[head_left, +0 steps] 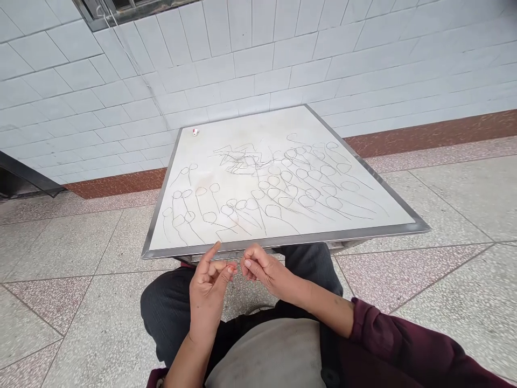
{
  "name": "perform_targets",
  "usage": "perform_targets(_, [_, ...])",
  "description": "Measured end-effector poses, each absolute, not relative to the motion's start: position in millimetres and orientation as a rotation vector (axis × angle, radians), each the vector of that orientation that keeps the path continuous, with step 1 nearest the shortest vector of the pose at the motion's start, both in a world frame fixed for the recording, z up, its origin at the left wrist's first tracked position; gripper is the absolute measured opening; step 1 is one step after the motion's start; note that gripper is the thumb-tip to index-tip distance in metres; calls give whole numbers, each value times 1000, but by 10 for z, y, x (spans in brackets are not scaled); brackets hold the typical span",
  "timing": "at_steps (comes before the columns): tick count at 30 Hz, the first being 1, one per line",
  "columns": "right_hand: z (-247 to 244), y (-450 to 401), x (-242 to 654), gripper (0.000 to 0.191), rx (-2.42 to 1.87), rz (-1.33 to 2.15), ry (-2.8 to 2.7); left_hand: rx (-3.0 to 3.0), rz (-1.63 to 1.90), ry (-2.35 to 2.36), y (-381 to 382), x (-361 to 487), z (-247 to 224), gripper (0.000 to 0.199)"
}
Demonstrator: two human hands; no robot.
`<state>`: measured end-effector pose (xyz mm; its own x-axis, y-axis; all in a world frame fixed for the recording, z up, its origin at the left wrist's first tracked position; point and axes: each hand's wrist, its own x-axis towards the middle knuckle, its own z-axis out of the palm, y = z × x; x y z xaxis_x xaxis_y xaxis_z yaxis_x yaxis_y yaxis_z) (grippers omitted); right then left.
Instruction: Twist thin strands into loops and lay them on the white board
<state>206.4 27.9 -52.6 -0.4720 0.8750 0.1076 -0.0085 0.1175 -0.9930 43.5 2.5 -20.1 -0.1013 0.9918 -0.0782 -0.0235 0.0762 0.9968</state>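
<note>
In front of the table's near edge, my left hand (208, 293) pinches thumb against fingertips, its index finger raised. What looks like a thin dark wire shows faintly at that pinch, and there is some red at the fingertips. Close by on the right, my right hand (269, 272) is also closed in a pinch; whatever lies inside is mostly hidden by the fingers. Many thin wires lie on the white table (278, 118). Several are looped wires (312, 194) with a round end and a long tail; a tangle of bent wires (242, 159) lies farther back.
Grey metal trim (283, 241) edges the table. A small red-and-white object (195, 132) sits in its far left corner. Behind stands a white tiled wall (258, 64) with a hanging cord (137, 67). My knees are under the near edge, above a speckled floor (456, 199).
</note>
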Motion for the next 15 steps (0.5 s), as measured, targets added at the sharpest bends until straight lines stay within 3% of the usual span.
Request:
perform_targets(9, [-581, 345, 2135, 16, -903, 1506, -1654, 1409, 1096, 1454, 0, 325, -306, 48])
perform_targets(15, [-637, 331, 2050, 28, -919, 1677, -1341, 1441, 1079, 1414, -13, 356, -367, 44])
